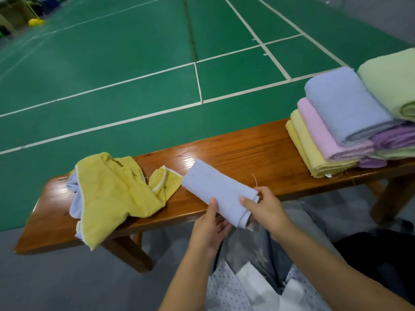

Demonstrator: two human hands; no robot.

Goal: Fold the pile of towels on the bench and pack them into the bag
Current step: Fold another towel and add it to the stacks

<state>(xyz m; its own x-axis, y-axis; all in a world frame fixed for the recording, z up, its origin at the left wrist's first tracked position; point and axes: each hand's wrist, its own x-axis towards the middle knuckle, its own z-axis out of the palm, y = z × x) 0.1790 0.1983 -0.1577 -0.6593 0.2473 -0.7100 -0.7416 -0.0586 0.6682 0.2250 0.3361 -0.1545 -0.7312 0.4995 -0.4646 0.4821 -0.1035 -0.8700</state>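
A folded pale-blue towel [215, 189] lies slantwise over the near edge of the wooden bench [247, 151]. My left hand [210, 227] holds its near left side, thumb on top. My right hand [267, 209] pinches its near right corner, thumb on top. A crumpled yellow towel [116, 194] with white trim sprawls on the left of the bench, over a pale-blue cloth [74, 198]. A stack of folded towels [350, 122] in blue, pink, yellow, purple and green sits at the right end. Below my hands gapes a grey patterned bag [249, 265] with white contents.
Beyond the bench stretches a green sports court floor [134, 52] with white lines. Grey floor lies under the bench on my side. A dark object [381, 261] sits at the lower right. A yellow thing [36, 22] lies far off at the upper left.
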